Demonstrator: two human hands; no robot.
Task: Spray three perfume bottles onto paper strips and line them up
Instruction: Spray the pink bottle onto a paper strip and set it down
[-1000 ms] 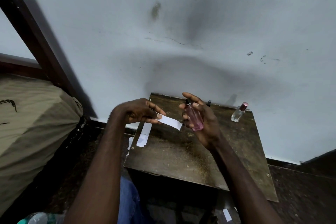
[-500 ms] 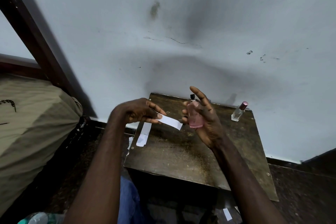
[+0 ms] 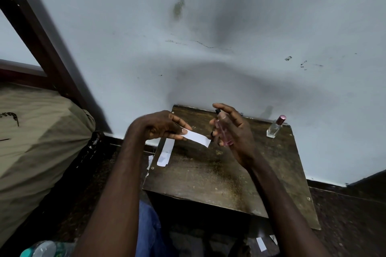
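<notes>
We see the left hand (image 3: 160,126) pinching one end of a white paper strip (image 3: 198,138) between thumb and forefinger, so that the flat, stiff rectangle juts out level toward the right. The right hand (image 3: 236,133) curls round a slim pink perfume bottle (image 3: 223,131) of clear glass, held upright just beside the strip's free end; the forefinger arches over its small black nozzle (image 3: 217,111) (whether it presses down, we cannot tell). Both hands hover above a small wooden table (image 3: 219,175), its top dark, scuffed and mottled with yellowish stains, its corners squared. A second paper strip (image 3: 166,152) lies flat along the table's left edge, part of it hanging past the rim. At the far right corner, close to the pale, smudged wall (image 3: 208,27), stands a squarish clear glass bottle (image 3: 275,128) with a rosy metallic cap, well apart from the hands. The middle and near part of the tabletop lies bare. To the left we see a dark wooden frame (image 3: 37,33) and wrinkled olive cloth (image 3: 41,135); white paper scraps (image 3: 261,244) lie on the dark floor below the table's near edge.
</notes>
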